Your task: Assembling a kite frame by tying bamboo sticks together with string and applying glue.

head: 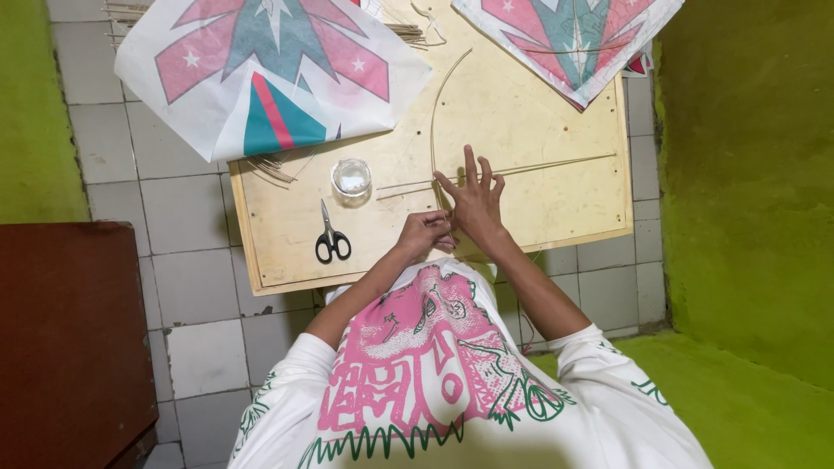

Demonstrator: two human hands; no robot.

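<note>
A white shirt (434, 373) with a pink and green print is filling the bottom of the head view, nearest the camera. Beyond it, both hands are meeting at the near edge of a pale wooden board (539, 113) lying on the tiled floor. The left hand (424, 233) is curling its fingers closed, pinching near the crossing of the thin bamboo sticks (521, 168); what exactly it is gripping cannot be told. The right hand (473, 198) is spreading its fingers open over that same crossing, touching the sticks. Black scissors (331, 237) and a small clear round container (351, 178) are lying left of the hands. Two paper kites (261, 61) are overlapping the board's far corners.
</note>
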